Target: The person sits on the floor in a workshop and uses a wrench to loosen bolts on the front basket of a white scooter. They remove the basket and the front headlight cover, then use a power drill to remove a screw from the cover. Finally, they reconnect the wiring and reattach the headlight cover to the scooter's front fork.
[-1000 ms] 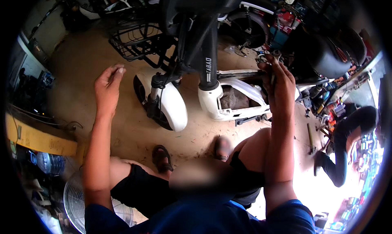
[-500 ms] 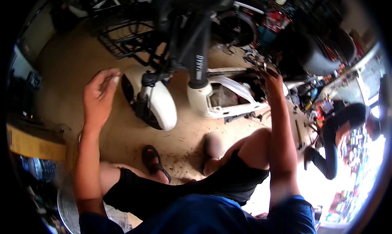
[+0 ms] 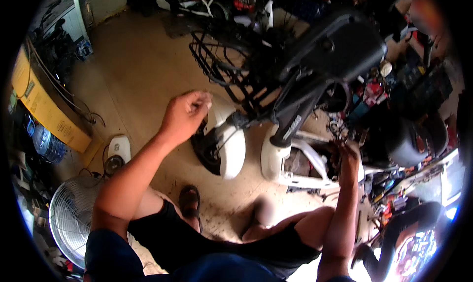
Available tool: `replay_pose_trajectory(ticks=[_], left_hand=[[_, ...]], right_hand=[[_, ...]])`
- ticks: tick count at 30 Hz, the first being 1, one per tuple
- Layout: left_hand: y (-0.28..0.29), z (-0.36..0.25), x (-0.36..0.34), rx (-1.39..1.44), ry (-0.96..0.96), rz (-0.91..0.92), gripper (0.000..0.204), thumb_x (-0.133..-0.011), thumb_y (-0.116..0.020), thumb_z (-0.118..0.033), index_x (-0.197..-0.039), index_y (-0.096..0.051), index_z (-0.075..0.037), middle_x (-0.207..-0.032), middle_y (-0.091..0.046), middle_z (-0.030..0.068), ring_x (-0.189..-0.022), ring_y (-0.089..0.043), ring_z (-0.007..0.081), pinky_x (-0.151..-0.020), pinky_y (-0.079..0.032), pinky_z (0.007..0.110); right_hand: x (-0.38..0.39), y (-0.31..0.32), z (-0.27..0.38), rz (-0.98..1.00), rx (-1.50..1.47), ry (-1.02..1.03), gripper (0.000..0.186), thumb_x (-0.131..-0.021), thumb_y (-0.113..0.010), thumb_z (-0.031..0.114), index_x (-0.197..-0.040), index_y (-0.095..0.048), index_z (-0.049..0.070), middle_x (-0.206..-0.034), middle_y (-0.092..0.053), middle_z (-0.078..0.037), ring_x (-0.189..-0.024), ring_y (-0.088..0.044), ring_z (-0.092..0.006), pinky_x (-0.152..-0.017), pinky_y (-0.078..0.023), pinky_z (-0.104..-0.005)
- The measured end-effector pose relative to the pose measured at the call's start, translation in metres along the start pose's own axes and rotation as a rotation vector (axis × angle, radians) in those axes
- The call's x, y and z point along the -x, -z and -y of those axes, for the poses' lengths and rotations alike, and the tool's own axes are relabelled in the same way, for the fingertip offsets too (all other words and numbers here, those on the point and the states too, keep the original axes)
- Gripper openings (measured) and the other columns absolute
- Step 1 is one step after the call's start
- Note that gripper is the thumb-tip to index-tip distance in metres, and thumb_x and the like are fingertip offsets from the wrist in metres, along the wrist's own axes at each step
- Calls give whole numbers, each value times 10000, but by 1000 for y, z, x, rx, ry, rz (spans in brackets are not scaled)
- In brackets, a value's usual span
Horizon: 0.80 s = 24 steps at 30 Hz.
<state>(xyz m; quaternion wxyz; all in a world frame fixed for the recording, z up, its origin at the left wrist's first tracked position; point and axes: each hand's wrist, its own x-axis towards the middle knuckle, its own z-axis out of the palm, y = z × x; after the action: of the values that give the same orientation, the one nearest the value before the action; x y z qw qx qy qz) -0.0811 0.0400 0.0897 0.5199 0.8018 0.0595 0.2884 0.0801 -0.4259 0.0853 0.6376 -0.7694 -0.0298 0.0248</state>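
Observation:
In front of me stands a white electric scooter with its body panels off; the bare white frame [image 3: 274, 156] shows open compartments. Its black steering column [image 3: 295, 117] rises to a broad black housing [image 3: 340, 48]. My left hand [image 3: 185, 115] is raised beside the white front fender [image 3: 232, 151], with the fingers curled toward the thumb; whether they pinch something small is not clear. My right hand [image 3: 349, 156] reaches to the rear part of the opened frame. Its fingers are bent around something dark that I cannot make out.
A black wire rack [image 3: 221, 67] juts from the scooter's front. At left are a standing fan [image 3: 74, 218], a yellow box [image 3: 47, 109] and a water bottle [image 3: 48, 143]. Parts and tools [image 3: 382, 193] clutter the right. Another person's dark-clothed limb [image 3: 396, 237] shows at lower right.
The view has swung left, shifting the scooter rightward and lower in the picture. My left hand has come closer to the fender, and its fingers are more curled. My right hand stays by the frame.

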Motion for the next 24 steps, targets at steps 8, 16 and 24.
replay_pose_trajectory(ticks=[8,16,24], left_hand=[[-5,-12,-3,-21,-28,31,200,-977,-651,-33,-1149,-670,65,-1059,-729,80,-942,-663,98,-827,-548,247],[-7,-11,-4,-57,-63,15,209,-960,-664,-35,-1148,-683,53,-1062,-736,91,-933,-673,111,-810,-554,263],[-5,-15,-4,-91,-81,5,222,-948,-669,-36,-1154,-689,44,-1073,-745,110,-957,-696,140,-809,-561,280]], right_hand=[[29,-30,31,-65,-164,32,298,-1020,-613,281,-989,-736,12,-796,-737,-78,-544,-524,-74,-512,-384,-232],[47,-58,37,42,-196,16,289,-1056,-538,241,-1117,-670,-9,-915,-756,-135,-598,-583,-118,-556,-457,-244],[51,-71,40,66,-180,46,239,-1046,-576,248,-1051,-685,35,-983,-763,-98,-732,-647,-106,-608,-501,-244]])
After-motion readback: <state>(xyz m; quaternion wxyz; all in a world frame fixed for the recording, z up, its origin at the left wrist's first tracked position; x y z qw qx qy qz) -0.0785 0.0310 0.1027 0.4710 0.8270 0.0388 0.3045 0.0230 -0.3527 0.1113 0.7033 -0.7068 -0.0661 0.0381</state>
